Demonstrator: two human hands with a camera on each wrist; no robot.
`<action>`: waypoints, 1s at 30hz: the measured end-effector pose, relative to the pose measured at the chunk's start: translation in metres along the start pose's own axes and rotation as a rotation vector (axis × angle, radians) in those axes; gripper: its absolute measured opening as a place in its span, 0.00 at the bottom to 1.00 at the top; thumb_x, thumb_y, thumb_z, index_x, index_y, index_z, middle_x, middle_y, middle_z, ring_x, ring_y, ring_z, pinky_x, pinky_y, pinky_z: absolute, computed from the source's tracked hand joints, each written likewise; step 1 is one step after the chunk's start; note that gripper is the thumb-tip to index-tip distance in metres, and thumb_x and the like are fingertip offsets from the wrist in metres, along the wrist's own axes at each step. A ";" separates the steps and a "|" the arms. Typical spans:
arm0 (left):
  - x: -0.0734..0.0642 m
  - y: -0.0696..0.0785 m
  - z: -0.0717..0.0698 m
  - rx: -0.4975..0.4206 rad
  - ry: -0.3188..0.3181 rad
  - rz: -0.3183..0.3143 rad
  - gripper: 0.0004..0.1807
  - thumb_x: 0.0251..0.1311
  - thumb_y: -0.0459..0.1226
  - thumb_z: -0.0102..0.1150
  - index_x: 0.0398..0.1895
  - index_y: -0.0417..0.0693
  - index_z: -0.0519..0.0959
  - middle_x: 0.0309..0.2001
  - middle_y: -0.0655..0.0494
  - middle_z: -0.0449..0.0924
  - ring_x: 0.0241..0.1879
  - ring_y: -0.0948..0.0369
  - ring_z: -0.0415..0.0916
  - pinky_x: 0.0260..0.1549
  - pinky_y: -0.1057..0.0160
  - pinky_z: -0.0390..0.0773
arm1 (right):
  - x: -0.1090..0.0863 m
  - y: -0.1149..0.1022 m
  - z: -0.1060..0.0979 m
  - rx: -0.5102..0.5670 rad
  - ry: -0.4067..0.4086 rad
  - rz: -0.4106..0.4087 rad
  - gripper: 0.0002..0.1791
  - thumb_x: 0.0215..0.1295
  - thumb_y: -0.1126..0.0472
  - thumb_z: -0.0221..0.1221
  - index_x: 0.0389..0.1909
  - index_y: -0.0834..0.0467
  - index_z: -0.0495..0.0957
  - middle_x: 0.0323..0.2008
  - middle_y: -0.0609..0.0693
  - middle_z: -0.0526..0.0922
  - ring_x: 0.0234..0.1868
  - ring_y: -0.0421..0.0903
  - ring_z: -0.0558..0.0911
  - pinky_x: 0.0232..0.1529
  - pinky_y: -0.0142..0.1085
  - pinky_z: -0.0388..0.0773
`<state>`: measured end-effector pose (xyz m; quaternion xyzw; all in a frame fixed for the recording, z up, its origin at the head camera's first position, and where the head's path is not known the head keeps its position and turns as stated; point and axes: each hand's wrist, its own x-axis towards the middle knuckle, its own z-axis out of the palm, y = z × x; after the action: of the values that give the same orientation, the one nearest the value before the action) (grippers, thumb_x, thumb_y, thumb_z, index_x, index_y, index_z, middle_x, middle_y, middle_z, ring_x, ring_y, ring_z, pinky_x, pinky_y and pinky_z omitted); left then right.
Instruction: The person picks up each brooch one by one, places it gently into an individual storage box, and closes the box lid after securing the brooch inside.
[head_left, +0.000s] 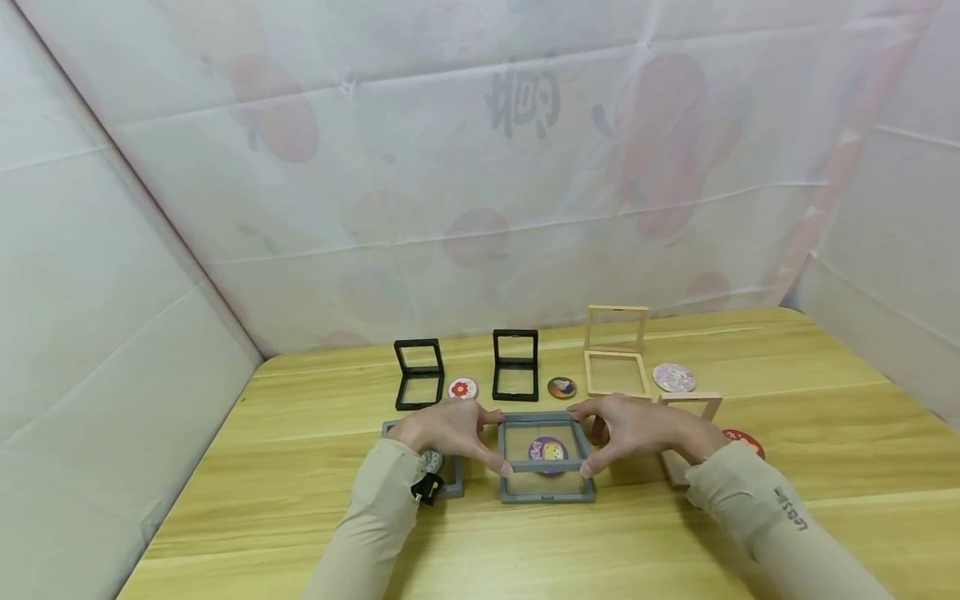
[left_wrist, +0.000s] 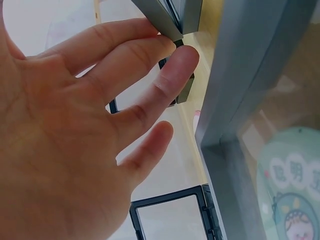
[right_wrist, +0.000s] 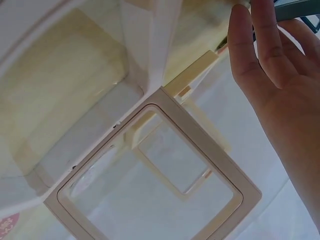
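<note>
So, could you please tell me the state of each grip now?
Left grip: closed, holding the left side of the middle grey frame.
Right grip: closed, holding the right side of the same frame.

I count six display frames: two black frames (head_left: 420, 372) (head_left: 516, 363) on the far side, one cream frame (head_left: 615, 353) far right, one pinkish frame (head_left: 690, 397) near right, one left grey frame (head_left: 452, 491) and one centre grey frame (head_left: 545, 466), both near. I also get six round badges: one flower badge (head_left: 462, 388), one dark badge (head_left: 562, 387), one lilac badge (head_left: 674, 377), one red badge (head_left: 746, 440), one purple badge (head_left: 552, 452), one teal badge (head_left: 432, 462). Hands: one left hand (head_left: 453, 428), one right hand (head_left: 633, 425).
</note>
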<state>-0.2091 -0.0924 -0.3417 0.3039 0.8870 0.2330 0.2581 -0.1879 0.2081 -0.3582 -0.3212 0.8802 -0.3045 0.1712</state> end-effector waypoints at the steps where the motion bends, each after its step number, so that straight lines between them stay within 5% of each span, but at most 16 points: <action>1: 0.000 0.001 0.000 0.008 0.002 -0.002 0.24 0.52 0.53 0.75 0.18 0.43 0.79 0.70 0.51 0.71 0.12 0.68 0.42 0.14 0.70 0.52 | 0.000 0.000 0.000 -0.002 0.000 -0.001 0.48 0.52 0.47 0.75 0.64 0.76 0.69 0.51 0.58 0.81 0.41 0.45 0.80 0.42 0.37 0.79; 5: -0.001 0.003 0.001 0.023 0.011 -0.005 0.24 0.50 0.53 0.77 0.31 0.39 0.83 0.69 0.50 0.71 0.12 0.68 0.42 0.14 0.70 0.53 | -0.001 -0.002 0.002 -0.014 0.004 -0.009 0.49 0.51 0.47 0.75 0.64 0.77 0.68 0.55 0.64 0.79 0.42 0.45 0.81 0.43 0.37 0.80; 10: -0.001 0.006 0.003 0.044 0.030 -0.006 0.39 0.48 0.52 0.79 0.58 0.34 0.80 0.68 0.48 0.72 0.12 0.69 0.42 0.12 0.71 0.52 | -0.001 -0.003 0.003 -0.072 0.020 -0.010 0.47 0.50 0.44 0.75 0.61 0.75 0.72 0.63 0.71 0.73 0.44 0.46 0.81 0.46 0.41 0.80; 14: -0.001 0.008 0.004 0.076 0.046 -0.017 0.38 0.46 0.52 0.80 0.54 0.33 0.82 0.67 0.49 0.74 0.11 0.68 0.44 0.14 0.70 0.58 | -0.001 -0.006 0.005 -0.104 0.034 0.008 0.47 0.48 0.43 0.76 0.59 0.73 0.74 0.64 0.70 0.72 0.55 0.60 0.79 0.56 0.53 0.77; 17: -0.001 0.010 0.005 0.132 0.059 -0.023 0.28 0.45 0.54 0.80 0.36 0.39 0.86 0.66 0.51 0.76 0.16 0.67 0.56 0.37 0.65 0.74 | -0.002 -0.008 0.006 -0.123 0.046 0.015 0.48 0.47 0.42 0.76 0.59 0.73 0.74 0.63 0.70 0.74 0.62 0.67 0.74 0.60 0.60 0.72; 19: -0.001 0.011 0.006 0.165 0.069 -0.020 0.23 0.44 0.55 0.80 0.27 0.45 0.85 0.65 0.52 0.77 0.26 0.65 0.68 0.58 0.56 0.70 | -0.002 -0.010 0.007 -0.136 0.054 0.015 0.49 0.46 0.42 0.76 0.59 0.74 0.73 0.62 0.70 0.74 0.61 0.68 0.74 0.60 0.61 0.71; 21: -0.001 0.013 0.006 0.186 0.074 -0.024 0.22 0.43 0.55 0.81 0.20 0.50 0.82 0.64 0.54 0.77 0.44 0.61 0.77 0.71 0.46 0.54 | -0.003 -0.011 0.008 -0.150 0.061 0.010 0.50 0.46 0.41 0.77 0.59 0.74 0.73 0.61 0.69 0.76 0.60 0.67 0.75 0.59 0.60 0.72; 25: -0.001 0.016 0.008 0.202 0.077 -0.034 0.25 0.42 0.54 0.82 0.12 0.49 0.77 0.64 0.55 0.78 0.67 0.53 0.69 0.72 0.45 0.51 | -0.004 -0.012 0.011 -0.186 0.075 -0.017 0.52 0.46 0.41 0.77 0.61 0.76 0.71 0.59 0.70 0.77 0.59 0.68 0.75 0.59 0.61 0.72; 28: 0.000 0.019 0.011 0.246 0.086 -0.045 0.26 0.41 0.54 0.82 0.12 0.46 0.78 0.63 0.57 0.79 0.67 0.54 0.70 0.71 0.47 0.54 | -0.005 -0.012 0.013 -0.212 0.082 -0.030 0.54 0.45 0.40 0.77 0.62 0.77 0.70 0.59 0.71 0.77 0.60 0.71 0.74 0.61 0.62 0.70; 30: -0.001 0.022 0.012 0.286 0.102 -0.038 0.25 0.40 0.55 0.83 0.23 0.42 0.84 0.62 0.57 0.80 0.64 0.54 0.73 0.71 0.48 0.56 | -0.005 -0.012 0.014 -0.225 0.087 -0.030 0.56 0.45 0.40 0.77 0.63 0.77 0.69 0.59 0.71 0.76 0.61 0.71 0.74 0.61 0.62 0.70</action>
<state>-0.1922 -0.0744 -0.3387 0.3082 0.9287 0.1147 0.1711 -0.1718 0.1983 -0.3605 -0.3378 0.9106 -0.2200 0.0911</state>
